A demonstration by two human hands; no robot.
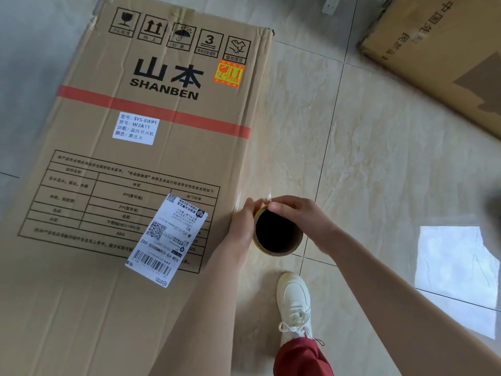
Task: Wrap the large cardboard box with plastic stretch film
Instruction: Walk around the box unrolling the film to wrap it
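Observation:
A large cardboard box (141,164) printed "SHANBEN", with a red stripe and white labels, fills the left of the view. At its right edge I hold a roll of stretch film (279,240) end-on, so its dark cardboard core faces me. My left hand (244,223) grips the roll's left side against the box edge. My right hand (295,213) curls over the roll's top rim. A clear sheet of film (260,180) runs up along the box's right side from the roll.
A second cardboard box (439,58) lies at the top right on the beige tiled floor (379,172). My foot in a white sneaker (295,302) stands below the roll. Bright window light reflects on the tiles (455,272) at the right.

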